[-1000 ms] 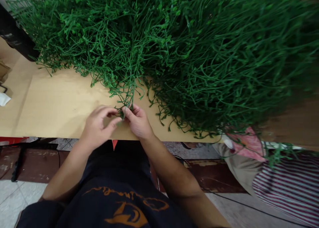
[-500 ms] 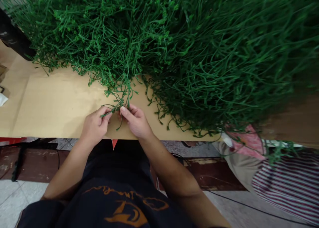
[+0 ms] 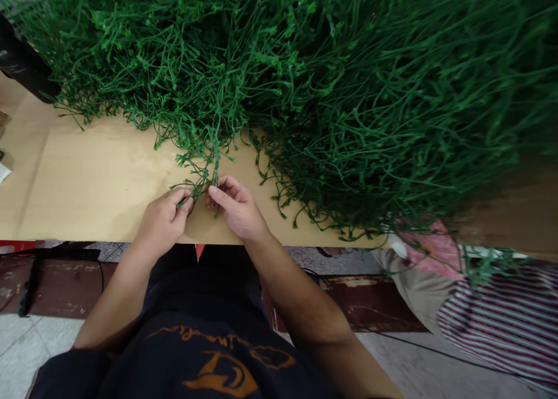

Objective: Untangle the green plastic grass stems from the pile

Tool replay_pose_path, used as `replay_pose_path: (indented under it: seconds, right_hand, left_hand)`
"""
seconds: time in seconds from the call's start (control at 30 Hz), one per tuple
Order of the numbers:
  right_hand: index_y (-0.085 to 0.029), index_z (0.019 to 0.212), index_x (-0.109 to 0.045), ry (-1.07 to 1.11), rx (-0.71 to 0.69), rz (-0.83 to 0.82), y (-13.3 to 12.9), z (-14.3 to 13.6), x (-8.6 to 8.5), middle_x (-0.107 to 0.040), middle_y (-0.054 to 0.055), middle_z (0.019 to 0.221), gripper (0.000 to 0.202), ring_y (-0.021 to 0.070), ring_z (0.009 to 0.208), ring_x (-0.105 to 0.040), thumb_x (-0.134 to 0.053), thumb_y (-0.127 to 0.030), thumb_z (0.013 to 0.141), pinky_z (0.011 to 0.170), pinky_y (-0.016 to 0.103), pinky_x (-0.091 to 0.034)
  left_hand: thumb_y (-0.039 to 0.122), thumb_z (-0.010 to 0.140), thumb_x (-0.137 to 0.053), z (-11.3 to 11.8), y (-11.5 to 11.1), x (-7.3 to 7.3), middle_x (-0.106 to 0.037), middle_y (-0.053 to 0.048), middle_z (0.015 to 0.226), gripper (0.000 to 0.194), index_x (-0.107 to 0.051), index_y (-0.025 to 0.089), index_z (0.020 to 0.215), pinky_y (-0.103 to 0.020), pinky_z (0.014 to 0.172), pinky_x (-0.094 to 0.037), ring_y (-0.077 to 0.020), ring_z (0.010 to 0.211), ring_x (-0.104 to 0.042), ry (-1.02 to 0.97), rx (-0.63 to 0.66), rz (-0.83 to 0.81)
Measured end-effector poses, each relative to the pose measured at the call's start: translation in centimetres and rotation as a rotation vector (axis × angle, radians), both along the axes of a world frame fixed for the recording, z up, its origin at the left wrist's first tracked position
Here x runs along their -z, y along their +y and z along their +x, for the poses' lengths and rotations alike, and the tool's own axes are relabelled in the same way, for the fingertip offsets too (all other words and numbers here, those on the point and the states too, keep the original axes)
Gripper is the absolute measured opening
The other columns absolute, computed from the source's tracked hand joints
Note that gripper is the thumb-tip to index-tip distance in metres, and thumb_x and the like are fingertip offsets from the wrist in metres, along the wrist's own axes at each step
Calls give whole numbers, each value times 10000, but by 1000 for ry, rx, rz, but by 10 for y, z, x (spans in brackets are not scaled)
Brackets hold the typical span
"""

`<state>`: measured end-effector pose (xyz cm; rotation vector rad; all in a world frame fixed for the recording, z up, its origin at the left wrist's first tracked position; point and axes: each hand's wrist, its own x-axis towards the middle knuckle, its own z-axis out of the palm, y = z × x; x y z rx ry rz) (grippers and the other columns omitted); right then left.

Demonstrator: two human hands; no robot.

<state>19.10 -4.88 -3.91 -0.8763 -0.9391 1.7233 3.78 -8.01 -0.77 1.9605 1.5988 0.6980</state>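
A big heap of green plastic-looking plant stems (image 3: 209,68), thin with small forked tips, covers the far side of the table. One green stem (image 3: 198,172) trails from the heap's near edge down to my hands. My left hand (image 3: 165,216) pinches a side branch of it between thumb and forefinger. Just to the right, my right hand (image 3: 235,207) has thumb and fingers closed on the same stem, a small gap from the left hand. Both hands are above the table near its front edge. Their fingertips are partly hidden by the fingers and the stem.
The brown table surface (image 3: 87,178) lies under the hands. A black cylindrical object (image 3: 24,62) leans at the far left. On the right sits a person in a striped top (image 3: 501,323), with a pink cloth-like piece (image 3: 431,248) at the table edge.
My hands have shifted only slightly, and the stem's small branches between them lie differently. The right fingers have curled a little around the stem. The heap looks the same.
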Motion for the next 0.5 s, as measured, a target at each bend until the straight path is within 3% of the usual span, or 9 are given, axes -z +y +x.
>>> replay_pose_path:
  seconds: [0.17, 0.3, 0.43, 0.5]
  right_hand:
    - [-188, 829, -510, -35, -38, -25, 6, -3, -8, -516, -37, 752, 464, 42, 598, -475, -769, -474, 570, 522, 185, -442]
    - [-178, 739, -509, -126, -139, 18, 8, -5, -9, -471, -48, 611, 470, 42, 492, -432, -708, -580, 601, 434, 194, -389]
    - [-168, 685, -522, -170, -107, 12, 9, -8, -4, -443, -51, 543, 526, 35, 454, -402, -655, -668, 589, 398, 186, -363]
    - [-174, 669, -501, -177, -63, -13, 13, -10, 0, -423, -58, 512, 522, 31, 426, -378, -645, -671, 602, 369, 180, -336]
  left_hand:
    - [237, 853, -448, 0, -2, -6, -572, -12, 665, 189, -526, 188, 688, -261, 568, -376, -134, 596, -503, 62, 88, -48]
    - [262, 863, -413, 3, -4, -5, -525, 5, 582, 226, -493, 193, 663, -265, 547, -354, -134, 534, -477, 53, 132, -183]
    - [188, 843, -390, 1, -6, -3, -489, 25, 569, 220, -435, 192, 628, -245, 550, -347, -117, 546, -470, -59, 208, -182]
    - [134, 819, -390, 3, -8, -6, -493, 26, 574, 214, -436, 190, 616, -238, 557, -349, -108, 556, -466, -140, 317, -139]
